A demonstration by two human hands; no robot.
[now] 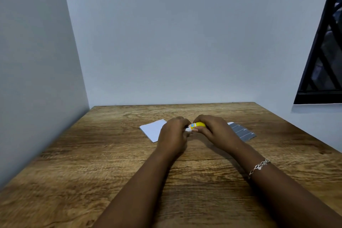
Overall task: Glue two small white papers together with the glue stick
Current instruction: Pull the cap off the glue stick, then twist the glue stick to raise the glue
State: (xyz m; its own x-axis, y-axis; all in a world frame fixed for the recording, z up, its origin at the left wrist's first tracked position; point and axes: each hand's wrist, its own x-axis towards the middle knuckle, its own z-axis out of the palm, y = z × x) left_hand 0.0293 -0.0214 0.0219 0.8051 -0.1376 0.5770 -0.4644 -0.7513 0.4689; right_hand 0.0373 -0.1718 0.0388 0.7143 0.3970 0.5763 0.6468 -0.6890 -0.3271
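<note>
Your left hand [174, 131] and right hand [212, 129] are both curled closed, fingertips meeting mid-table, forearms converging.

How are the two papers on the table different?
The left paper is plain white; the right paper looks grey with lines. The left paper shows more; the right paper is mostly hidden behind the right hand. Both lie flat on the table.

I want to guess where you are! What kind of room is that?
Probably a plain room at home, at a craft or study spot: a wooden table pushed into a corner of bare walls, and a barred window on the right.
</note>
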